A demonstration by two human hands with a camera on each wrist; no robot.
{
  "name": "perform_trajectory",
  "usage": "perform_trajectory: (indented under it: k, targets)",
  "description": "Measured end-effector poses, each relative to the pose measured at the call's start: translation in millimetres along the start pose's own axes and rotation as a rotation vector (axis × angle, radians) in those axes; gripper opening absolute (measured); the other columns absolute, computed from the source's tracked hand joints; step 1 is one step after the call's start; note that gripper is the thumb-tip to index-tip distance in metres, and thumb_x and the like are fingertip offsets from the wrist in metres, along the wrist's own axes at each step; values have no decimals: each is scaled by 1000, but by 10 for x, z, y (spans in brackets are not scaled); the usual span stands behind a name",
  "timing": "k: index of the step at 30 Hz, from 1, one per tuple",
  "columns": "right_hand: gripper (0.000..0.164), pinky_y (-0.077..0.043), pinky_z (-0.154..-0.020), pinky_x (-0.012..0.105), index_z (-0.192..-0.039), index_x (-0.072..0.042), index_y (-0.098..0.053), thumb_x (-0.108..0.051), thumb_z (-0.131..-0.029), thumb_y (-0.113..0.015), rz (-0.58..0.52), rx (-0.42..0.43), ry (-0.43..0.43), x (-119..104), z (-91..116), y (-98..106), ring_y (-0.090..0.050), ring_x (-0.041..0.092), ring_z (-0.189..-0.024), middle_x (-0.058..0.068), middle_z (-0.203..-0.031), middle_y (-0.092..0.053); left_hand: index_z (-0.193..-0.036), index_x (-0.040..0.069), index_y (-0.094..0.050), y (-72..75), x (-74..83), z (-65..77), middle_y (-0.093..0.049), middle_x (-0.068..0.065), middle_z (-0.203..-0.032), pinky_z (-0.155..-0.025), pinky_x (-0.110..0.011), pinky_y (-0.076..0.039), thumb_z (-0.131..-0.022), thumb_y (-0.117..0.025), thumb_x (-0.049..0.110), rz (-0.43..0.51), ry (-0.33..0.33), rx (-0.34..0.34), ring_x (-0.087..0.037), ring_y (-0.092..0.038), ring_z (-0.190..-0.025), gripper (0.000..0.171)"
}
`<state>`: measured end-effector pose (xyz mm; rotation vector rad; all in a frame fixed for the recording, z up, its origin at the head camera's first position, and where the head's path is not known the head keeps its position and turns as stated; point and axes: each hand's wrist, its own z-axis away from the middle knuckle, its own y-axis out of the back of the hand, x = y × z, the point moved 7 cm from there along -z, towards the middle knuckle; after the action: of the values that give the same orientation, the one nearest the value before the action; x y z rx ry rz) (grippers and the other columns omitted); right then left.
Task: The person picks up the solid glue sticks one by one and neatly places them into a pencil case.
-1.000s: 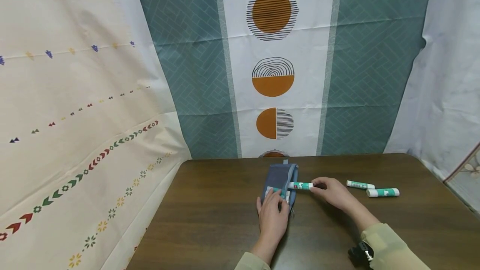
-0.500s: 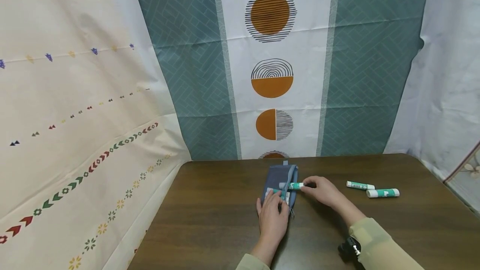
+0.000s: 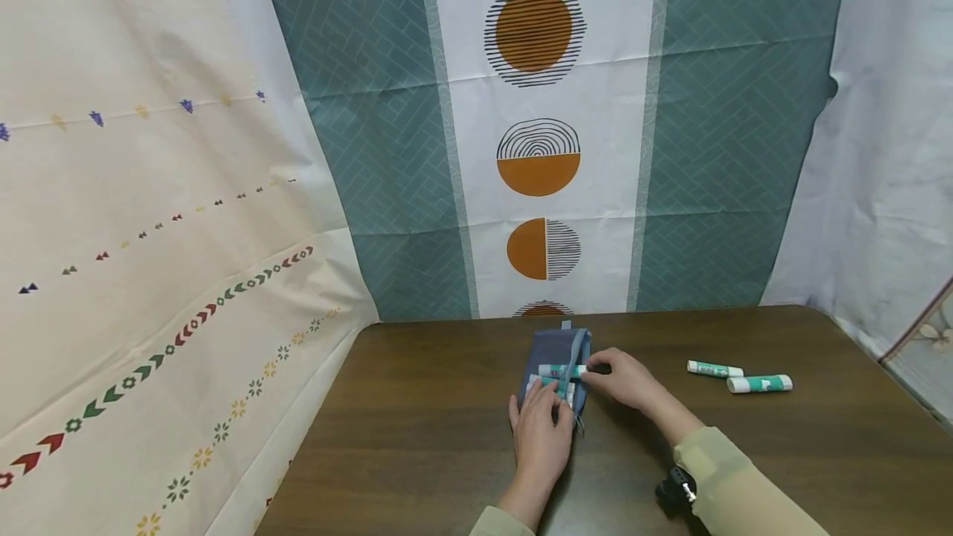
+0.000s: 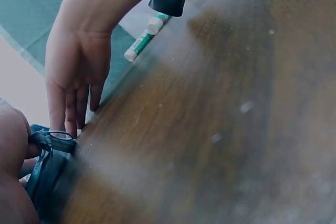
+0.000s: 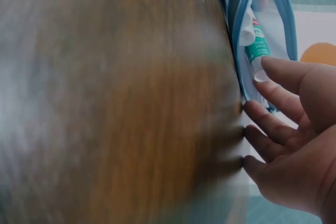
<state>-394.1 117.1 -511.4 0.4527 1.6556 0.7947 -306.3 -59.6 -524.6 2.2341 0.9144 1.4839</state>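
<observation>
A blue zip pouch (image 3: 553,345) with a see-through side lies on the table, its zipped mouth facing right. My left hand (image 3: 542,435) holds the near part of the pouch, fingers at the mouth beside the zipper pull (image 4: 61,135). Between thumb and index finger, my right hand (image 3: 631,382) pinches the white end of a green-and-white glue stick (image 5: 258,51). Most of that stick is inside the pouch, showing through its side. Another glue stick (image 3: 534,381) lies in the pouch, partly hidden by my left fingers.
Two more glue sticks lie to the right on the brown wooden table (image 3: 417,420): a thinner one (image 3: 715,369) and a thicker one (image 3: 760,384) in front of it. Patterned cloths (image 3: 402,147) hang behind the table and at its sides.
My right hand has moved left, pushing the glue stick from mostly outside the mouth to mostly inside the pouch. My left hand has stayed on the pouch.
</observation>
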Motion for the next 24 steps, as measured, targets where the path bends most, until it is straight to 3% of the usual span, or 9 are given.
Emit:
perform_trajectory:
  k: [10,24]
  targets:
    - [30,-56,-99,61,-118,-2,-81,-26,-102,-80,11,48,61,-78,-12,-83,-68,39,-115,17,-122,-69,-80,21,-63,-9,-5,5,-76,-2,-140,-125,-76,-22,-97,-67,13,-2,-5,5,-30,-60,-145,19]
    - [32,-50,-104,67,-121,-6,-83,-32,-104,-76,50,37,9,-86,4,-127,-56,46,-127,23,-135,-63,-80,19,-64,9,15,16,-76,-5,-140,-124,-77,-21,-98,-67,12,4,-2,6,-32,-60,-145,19]
